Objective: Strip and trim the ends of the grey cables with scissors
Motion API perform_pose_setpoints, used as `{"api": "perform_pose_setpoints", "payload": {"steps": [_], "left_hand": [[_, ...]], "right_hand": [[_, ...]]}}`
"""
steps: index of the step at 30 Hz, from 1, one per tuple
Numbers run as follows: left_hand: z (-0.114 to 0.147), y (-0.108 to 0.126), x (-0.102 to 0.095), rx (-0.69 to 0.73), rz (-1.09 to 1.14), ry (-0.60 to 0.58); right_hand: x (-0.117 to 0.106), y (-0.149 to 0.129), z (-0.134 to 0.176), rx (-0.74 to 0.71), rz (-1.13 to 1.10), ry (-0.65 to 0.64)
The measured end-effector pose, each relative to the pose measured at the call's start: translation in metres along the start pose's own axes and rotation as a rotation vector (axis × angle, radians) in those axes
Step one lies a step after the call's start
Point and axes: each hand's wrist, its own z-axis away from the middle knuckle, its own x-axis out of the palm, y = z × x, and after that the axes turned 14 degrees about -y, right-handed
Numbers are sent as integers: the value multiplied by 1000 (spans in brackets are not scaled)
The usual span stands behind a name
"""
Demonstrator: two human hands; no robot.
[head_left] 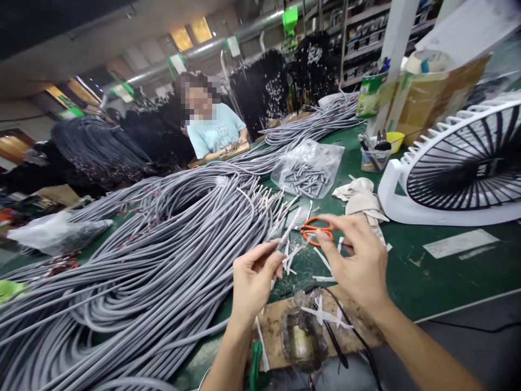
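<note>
- Where the green work table [411,282] spreads beneath the goods, it bears nearly everything entered below.
- Grey cables [183,244]: one great looped heap, covering the table's left part and running toward its far side; a cluster of pale ends lies beyond the left hand.
- Co-worker [220,127]: on the far side of the cables, in a light blue shirt.
- White fan [488,168]: black blades, standing at the right.
- Cardboard box [421,100]: behind the fan, with a roll of tape on top.
- Wooden board [277,326]: at the near edge, between the forearms, bearing a brownish block [303,339] (its nature is unclear).
- Clear plastic bag [331,155]: lies past the hands, with short grey pieces [307,182] inside.
- Right hand [360,260]: thumb and forefinger parted at the scissors' loops; whether they grip cannot be told.
- Left hand [254,277]: pinches a slender pale piece between thumb and fingers.
- White cloth [362,201]: crumpled, just beyond the right hand.
- Orange-handled scissors [309,230]: between the two hands, loops toward the right one.
- Slender pale piece [291,225]: slants up from the left hand, its free end pointing away.
- White strips [288,258]: scattered near both hands, some on the board.
</note>
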Motion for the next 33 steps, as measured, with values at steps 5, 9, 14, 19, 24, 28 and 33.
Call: {"api": "perform_pose_setpoints", "payload": {"steps": [5,9,14,19,24,28,33], "left_hand": [[3,1,2,-20,19,-75],[5,0,3,-31,30,-131],[8,-1,2,-33,0,-165],[10,-3,0,-57,-22,-182],[11,-2,-2,-50,-69,-198],[10,-1,-4,-78,-50,-217],[8,-1,-3,-122,69,-267]], "right_hand": [[-3,0,1,-199,154,-21],[-1,-3,1,-311,249,-71],[0,-2,-1,-342,287,-97],[1,-1,1,-356,277,-97],[-1,0,0,-408,307,-69],[-2,1,-1,-417,266,-121],[3,-4,0,-293,-48,-265]]}}
